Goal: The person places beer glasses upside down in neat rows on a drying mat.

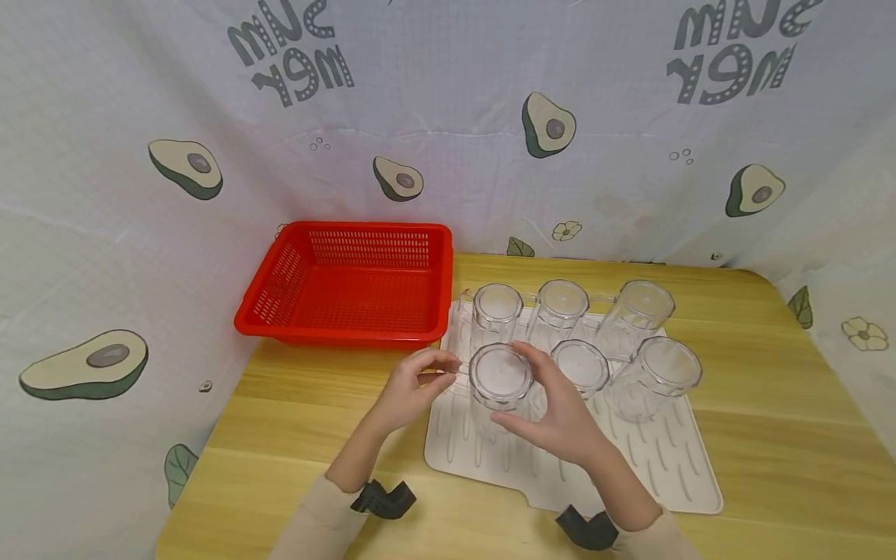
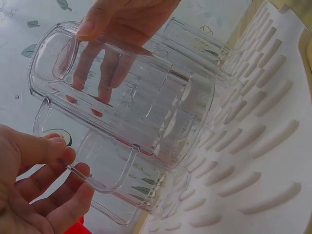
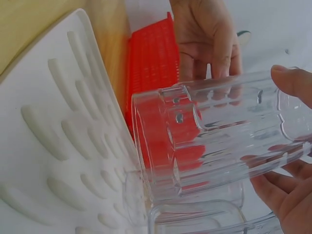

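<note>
An upside-down clear glass mug [image 1: 500,377] stands at the front left of a white ridged drying mat [image 1: 609,486]. My right hand [image 1: 563,420] grips its body near the upturned base, thumb and fingers on opposite sides. At the mug's left, my left hand [image 1: 411,393] pinches the handle [image 2: 119,183] between thumb and fingers. In the right wrist view the mug's rim [image 3: 141,141] is close to the mat; whether they touch I cannot tell. Several more upside-down glass mugs [image 1: 581,369] stand behind and to the right on the mat.
A red perforated plastic basket [image 1: 343,336] sits at the table's back left, left of the mat. The wooden table [image 1: 784,435] extends right of the mat. A white curtain [image 1: 462,101] with avocado prints hangs behind and along the sides.
</note>
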`<state>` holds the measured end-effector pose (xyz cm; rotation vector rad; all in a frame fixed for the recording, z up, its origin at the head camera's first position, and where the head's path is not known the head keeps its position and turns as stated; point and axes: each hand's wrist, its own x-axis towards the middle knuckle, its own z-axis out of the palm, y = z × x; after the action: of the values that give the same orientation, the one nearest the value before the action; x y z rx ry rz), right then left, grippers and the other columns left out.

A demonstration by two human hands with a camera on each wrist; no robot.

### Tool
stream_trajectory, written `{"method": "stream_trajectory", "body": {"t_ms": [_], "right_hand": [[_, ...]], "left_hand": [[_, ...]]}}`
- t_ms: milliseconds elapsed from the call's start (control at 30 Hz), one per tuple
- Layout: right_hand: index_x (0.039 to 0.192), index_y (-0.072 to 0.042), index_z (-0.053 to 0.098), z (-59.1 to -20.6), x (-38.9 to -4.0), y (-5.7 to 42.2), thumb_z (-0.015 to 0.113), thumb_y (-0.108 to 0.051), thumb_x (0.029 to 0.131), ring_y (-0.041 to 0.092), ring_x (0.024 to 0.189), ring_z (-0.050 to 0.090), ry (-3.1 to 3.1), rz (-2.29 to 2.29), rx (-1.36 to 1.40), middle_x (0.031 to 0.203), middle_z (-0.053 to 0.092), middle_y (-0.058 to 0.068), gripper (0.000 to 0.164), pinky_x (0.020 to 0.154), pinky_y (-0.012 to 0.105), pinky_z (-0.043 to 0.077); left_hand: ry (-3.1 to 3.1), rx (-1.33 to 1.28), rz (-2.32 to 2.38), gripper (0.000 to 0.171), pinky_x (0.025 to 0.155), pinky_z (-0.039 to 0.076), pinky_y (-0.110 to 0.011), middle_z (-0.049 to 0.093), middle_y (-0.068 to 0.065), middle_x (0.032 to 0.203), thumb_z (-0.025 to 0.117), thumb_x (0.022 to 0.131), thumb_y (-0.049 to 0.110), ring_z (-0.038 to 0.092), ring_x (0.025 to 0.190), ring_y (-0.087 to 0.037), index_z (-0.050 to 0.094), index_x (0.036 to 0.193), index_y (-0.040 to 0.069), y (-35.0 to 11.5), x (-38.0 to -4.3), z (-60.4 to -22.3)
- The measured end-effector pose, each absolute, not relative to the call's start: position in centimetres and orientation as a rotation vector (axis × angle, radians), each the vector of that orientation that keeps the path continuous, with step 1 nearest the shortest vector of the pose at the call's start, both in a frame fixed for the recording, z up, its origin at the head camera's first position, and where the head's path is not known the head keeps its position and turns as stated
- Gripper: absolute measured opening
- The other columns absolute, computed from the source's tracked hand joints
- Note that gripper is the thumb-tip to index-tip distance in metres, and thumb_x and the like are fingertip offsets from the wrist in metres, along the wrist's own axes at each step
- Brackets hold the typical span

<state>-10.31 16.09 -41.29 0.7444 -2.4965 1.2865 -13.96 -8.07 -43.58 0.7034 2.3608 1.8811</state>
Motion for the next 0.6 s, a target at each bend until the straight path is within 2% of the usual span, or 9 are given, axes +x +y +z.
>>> {"method": "stream_trajectory", "body": {"t_ms": [133, 400, 600], "right_hand": [[0.145, -0.002, 0.038, -41.5, -10.5, 16.1, 0.087, -0.017, 0.071, 0.030, 0.128, 0.047, -2.535, 1.264, 0.728, 0.144, 0.047, 0.011, 0.089, 0.097, 0.050, 0.045], [0.146, -0.003, 0.035, -41.5, -10.7, 16.1, 0.084, -0.025, 0.076, 0.034, 0.130, 0.044, -2.655, 1.224, 0.662, 0.145, 0.044, 0.014, 0.088, 0.098, 0.058, 0.042], [0.147, -0.003, 0.034, -41.5, -10.7, 15.9, 0.082, -0.026, 0.078, 0.036, 0.131, 0.043, -2.703, 1.179, 0.646, 0.146, 0.044, 0.016, 0.087, 0.101, 0.059, 0.038]], "left_hand": [[2.373, 0.659, 1.890, 0.020, 0.086, 0.053, -0.033, 0.064, -0.017, 0.107, 0.063, 0.091, -0.003, 0.062, 0.100, -0.030, 0.064, 0.111, -0.004, -7.7, -14.2, -44.0], [2.361, 0.584, 1.927, 0.021, 0.086, 0.053, -0.033, 0.065, -0.014, 0.107, 0.064, 0.090, -0.002, 0.062, 0.100, -0.029, 0.065, 0.111, -0.001, -7.3, -14.7, -45.1], [2.386, 0.594, 1.911, 0.020, 0.085, 0.054, -0.031, 0.065, -0.012, 0.105, 0.065, 0.090, -0.003, 0.063, 0.099, -0.028, 0.066, 0.110, -0.001, -7.3, -14.9, -45.4]]}}
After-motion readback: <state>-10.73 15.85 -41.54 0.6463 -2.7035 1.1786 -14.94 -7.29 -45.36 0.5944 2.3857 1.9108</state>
